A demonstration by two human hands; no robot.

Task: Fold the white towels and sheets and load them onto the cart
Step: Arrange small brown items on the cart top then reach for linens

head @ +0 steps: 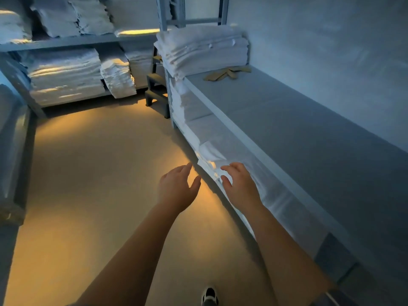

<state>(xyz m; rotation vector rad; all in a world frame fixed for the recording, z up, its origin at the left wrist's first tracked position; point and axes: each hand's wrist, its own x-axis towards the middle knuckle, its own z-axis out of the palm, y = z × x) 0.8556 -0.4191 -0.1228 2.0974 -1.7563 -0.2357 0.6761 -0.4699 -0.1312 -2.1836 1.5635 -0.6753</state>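
Both hands reach empty toward one o'clock, fingers loosely spread. The right hand (pixel 239 186) hovers at folded sheets (pixel 212 151); the left hand (pixel 177 187) hangs beside it.

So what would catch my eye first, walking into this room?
Two bare hands, left hand and right hand, reach with spread fingers toward white sheets on the lower shelf at right. Beyond, a folded stack tops the grey shelf.
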